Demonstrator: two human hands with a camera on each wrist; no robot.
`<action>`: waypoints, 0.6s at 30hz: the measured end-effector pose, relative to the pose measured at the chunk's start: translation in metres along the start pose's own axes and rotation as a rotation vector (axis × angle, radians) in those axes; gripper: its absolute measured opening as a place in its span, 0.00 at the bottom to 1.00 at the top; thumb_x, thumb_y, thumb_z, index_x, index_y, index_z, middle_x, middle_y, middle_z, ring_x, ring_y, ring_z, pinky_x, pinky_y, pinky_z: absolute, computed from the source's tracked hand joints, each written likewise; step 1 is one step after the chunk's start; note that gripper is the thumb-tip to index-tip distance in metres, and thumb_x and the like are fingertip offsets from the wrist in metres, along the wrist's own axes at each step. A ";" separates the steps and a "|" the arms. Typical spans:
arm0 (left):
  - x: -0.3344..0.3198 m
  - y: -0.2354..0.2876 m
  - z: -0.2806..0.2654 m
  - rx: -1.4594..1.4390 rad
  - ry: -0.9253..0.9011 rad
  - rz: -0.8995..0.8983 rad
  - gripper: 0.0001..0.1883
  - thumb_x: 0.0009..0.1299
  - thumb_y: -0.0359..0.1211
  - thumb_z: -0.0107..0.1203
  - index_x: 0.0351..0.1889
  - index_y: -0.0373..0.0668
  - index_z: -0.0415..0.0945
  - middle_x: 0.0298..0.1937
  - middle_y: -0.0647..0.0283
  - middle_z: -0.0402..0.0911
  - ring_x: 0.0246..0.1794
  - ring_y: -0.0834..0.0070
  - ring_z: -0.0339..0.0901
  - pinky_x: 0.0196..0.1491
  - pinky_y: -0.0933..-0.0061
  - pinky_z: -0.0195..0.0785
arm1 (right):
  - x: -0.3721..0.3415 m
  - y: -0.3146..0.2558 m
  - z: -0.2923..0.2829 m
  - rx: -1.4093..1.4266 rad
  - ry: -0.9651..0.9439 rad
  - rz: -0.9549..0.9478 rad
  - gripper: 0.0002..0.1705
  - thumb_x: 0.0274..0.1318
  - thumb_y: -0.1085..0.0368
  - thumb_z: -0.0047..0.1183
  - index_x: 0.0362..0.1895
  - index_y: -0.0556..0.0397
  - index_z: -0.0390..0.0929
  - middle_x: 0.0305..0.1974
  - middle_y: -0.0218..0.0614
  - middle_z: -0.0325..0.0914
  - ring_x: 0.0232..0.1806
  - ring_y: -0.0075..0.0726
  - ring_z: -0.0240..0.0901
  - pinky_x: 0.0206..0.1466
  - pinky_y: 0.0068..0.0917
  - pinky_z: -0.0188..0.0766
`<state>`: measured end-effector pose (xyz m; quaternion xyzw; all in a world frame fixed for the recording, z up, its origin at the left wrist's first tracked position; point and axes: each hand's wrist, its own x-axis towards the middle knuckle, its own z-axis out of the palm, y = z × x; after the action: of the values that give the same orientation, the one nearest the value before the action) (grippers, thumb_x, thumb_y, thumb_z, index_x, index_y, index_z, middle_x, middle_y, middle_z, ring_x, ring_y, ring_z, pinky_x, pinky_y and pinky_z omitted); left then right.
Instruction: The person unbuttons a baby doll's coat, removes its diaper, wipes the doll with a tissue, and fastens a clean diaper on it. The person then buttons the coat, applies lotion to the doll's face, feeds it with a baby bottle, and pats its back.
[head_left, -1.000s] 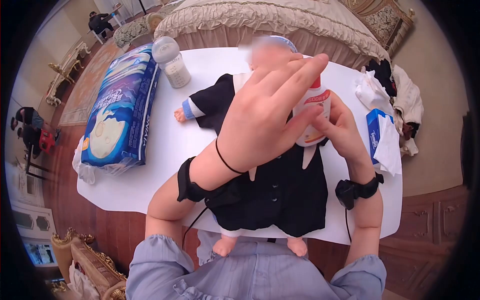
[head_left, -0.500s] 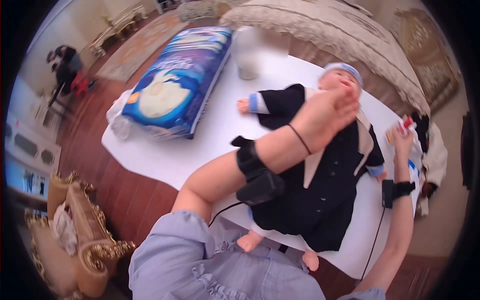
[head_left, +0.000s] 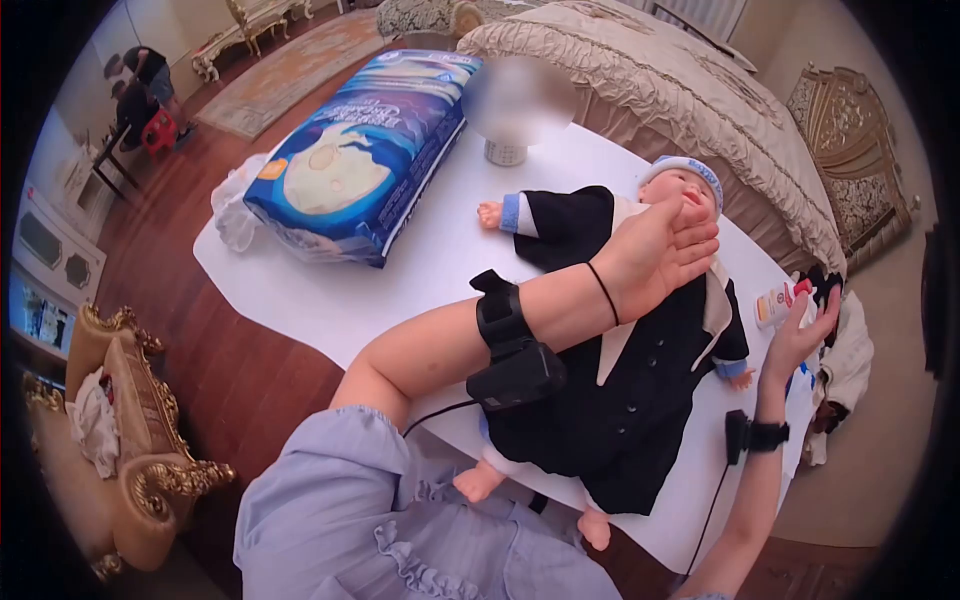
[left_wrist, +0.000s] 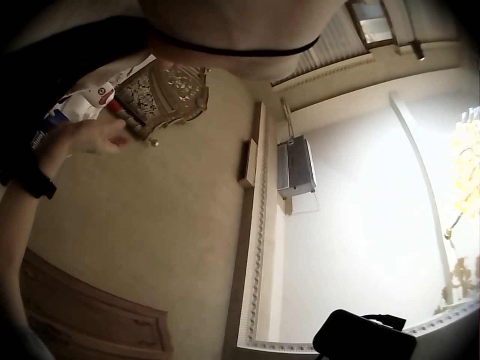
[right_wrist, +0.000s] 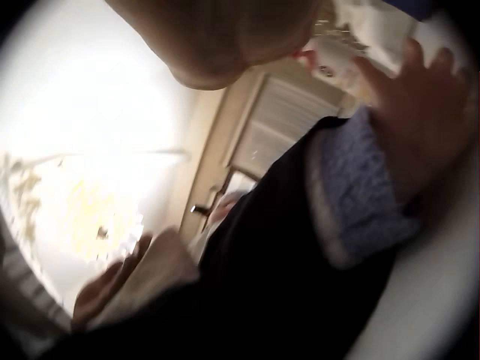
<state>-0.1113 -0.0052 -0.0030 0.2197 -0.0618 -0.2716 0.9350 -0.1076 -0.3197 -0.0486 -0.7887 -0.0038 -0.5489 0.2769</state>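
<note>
On the white table lies a baby doll (head_left: pixel 630 400) in a black outfit with cream lapels and a light cap, its head toward the bed. My left hand (head_left: pixel 660 255) is palm up above its chest, fingers straight and nothing in them. At the table's right side, my right hand (head_left: pixel 797 338) has its fingers spread beside a white bottle (head_left: pixel 772 306) with a red cap. In the left wrist view the bottle (left_wrist: pixel 96 96) shows just behind that hand's fingers. The doll's sleeve cuff (right_wrist: pixel 360 195) and small hand (right_wrist: pixel 424 120) fill much of the right wrist view.
A big blue diaper pack (head_left: pixel 350 160) takes up the table's left part. Beyond it stands a baby bottle (head_left: pixel 506 152), its top blurred. Light cloths (head_left: pixel 848 365) hang by the right edge. A bed (head_left: pixel 680 130) borders the far side.
My right hand carried the bottle from over the doll to the table's right side and let go of it. My left hand turned palm up, staying above the doll. The head view swung left.
</note>
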 end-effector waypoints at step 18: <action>0.031 0.031 0.004 0.520 -0.425 0.154 0.41 0.77 0.59 0.31 0.70 0.28 0.54 0.74 0.44 0.55 0.76 0.56 0.51 0.76 0.62 0.42 | 0.005 -0.128 0.059 0.270 -0.575 -0.357 0.45 0.71 0.39 0.30 0.76 0.60 0.40 0.77 0.51 0.41 0.79 0.55 0.35 0.78 0.43 0.33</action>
<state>-0.0709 -0.0004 0.0146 0.3838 -0.3388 -0.2153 0.8316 -0.0947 -0.1867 -0.0036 -0.8540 -0.2917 -0.3392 0.2658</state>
